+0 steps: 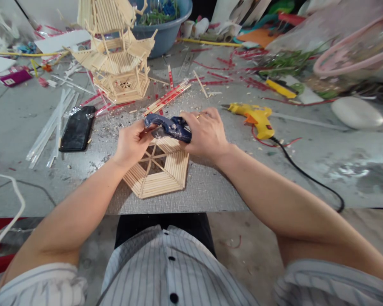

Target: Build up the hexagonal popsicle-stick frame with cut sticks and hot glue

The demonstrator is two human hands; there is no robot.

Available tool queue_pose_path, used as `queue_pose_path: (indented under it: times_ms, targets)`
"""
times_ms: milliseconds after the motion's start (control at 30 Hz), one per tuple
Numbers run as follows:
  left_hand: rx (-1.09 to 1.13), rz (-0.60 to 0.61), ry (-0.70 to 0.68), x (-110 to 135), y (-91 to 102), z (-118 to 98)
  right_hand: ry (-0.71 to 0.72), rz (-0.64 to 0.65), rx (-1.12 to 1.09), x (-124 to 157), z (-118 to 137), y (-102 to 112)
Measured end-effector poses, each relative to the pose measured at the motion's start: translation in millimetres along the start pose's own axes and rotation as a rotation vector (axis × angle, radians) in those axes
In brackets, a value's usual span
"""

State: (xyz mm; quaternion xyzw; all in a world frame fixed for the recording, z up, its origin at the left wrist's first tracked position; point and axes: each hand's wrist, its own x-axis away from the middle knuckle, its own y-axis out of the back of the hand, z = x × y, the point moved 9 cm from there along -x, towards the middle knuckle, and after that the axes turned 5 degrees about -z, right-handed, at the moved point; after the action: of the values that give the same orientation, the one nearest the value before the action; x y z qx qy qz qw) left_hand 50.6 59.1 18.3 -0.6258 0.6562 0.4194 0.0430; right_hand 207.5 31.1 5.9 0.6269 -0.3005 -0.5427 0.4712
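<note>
A hexagonal frame of wooden sticks (166, 174) lies flat on the grey table (25, 127) right in front of me. My right hand (207, 134) is closed round a dark blue cutter (169, 126) held over the frame's far edge. My left hand (132, 142) is closed in a pinch at the frame's upper left corner, its fingertips touching the cutter's tip; what it pinches is too small to make out.
A wooden stick pagoda (115, 51) stands at the back left. A yellow glue gun (255, 118) with a black cord (309, 176) lies to the right. A black phone (77, 128), clear glue sticks (49, 127), red-wrapped chopsticks (167, 97) and a grey basin (164, 23) surround the work spot.
</note>
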Motion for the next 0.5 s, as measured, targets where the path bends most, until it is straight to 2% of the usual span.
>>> queue_pose_path:
  times_ms: [500]
  targets:
    - [0.1,0.035,0.075,0.4,-3.6,1.9,-0.001,0.024,-0.002,0.2,-0.1,-1.7]
